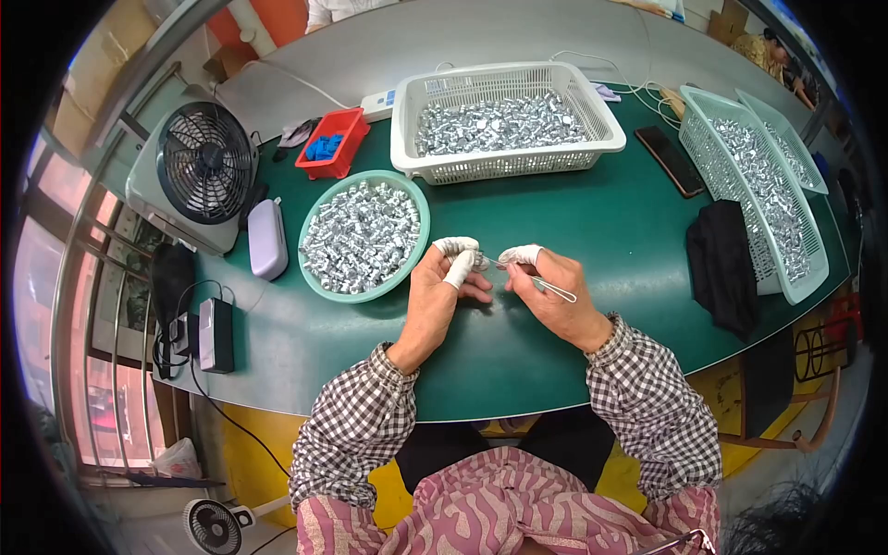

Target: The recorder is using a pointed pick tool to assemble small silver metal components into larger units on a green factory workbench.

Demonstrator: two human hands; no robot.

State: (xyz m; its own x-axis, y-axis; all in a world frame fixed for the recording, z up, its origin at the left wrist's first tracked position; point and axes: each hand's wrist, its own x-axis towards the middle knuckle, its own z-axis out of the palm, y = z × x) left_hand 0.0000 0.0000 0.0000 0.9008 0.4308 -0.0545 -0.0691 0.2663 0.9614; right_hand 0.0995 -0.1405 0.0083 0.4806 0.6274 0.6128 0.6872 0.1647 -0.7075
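Observation:
Above the green table (509, 370), my left hand (432, 298) pinches a small silver metal part (478, 261) between its fingertips, which wear white finger covers. Facing it, my right hand (566, 294) is closed around thin metal tweezers (558, 290). Their tip points left at the small part, and the rear end sticks out below my fingers. Whether the tip touches the part is too small to tell. Just left of my left hand stands a round pale green basin (423, 199) full of small silver metal parts.
At the back, a white basket (518, 165) holds many metal parts. Pale green baskets (814, 277) with more stand at right, beside a black cloth (720, 268) and a phone (668, 160). Leftward are a red bin (350, 159), a fan (205, 162) and a lilac case (267, 239).

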